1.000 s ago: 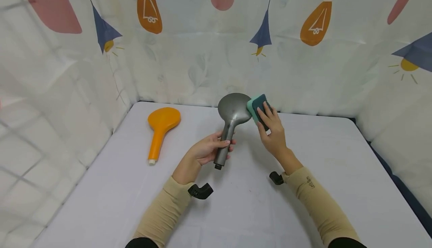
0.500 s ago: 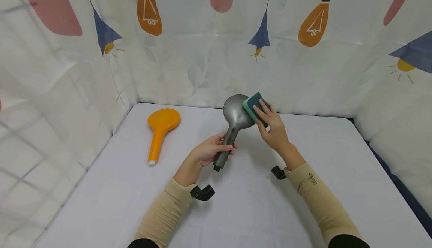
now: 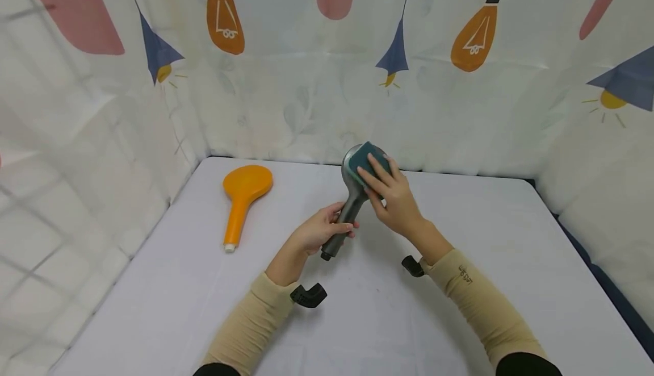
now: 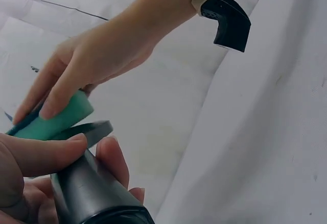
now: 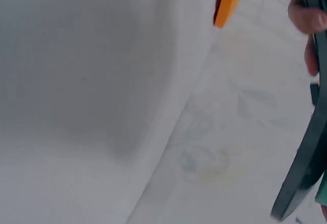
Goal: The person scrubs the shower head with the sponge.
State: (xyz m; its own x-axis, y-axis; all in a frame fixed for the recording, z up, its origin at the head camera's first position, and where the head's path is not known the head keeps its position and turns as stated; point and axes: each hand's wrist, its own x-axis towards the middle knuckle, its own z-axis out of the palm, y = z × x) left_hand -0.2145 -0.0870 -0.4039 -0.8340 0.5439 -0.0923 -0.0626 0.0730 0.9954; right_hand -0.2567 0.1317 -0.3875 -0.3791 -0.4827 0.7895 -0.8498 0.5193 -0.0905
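My left hand (image 3: 319, 231) is curled in a grip, its thumb (image 4: 46, 155) laid across the top. Farther forward and to its right, my right hand (image 3: 392, 197) shows its back, fingers (image 3: 379, 167) stretched and slightly spread, pointing forward-left. Behind each hand, my left forearm (image 3: 250, 325) and right forearm (image 3: 490, 308) slant inward.

Grey shower head (image 3: 352, 208): covered partly by the sponge (image 3: 361, 155) on the round part.
Sponge: partly hidden beneath the right hand (image 3: 394, 199).
Left hand (image 3: 319, 230): cut by the left edge in the left wrist view.
Orange shower head (image 3: 247, 186): cut by the upper edge in the right wrist view.
Sleeve print (image 3: 465, 274): too small for being read with certainty.
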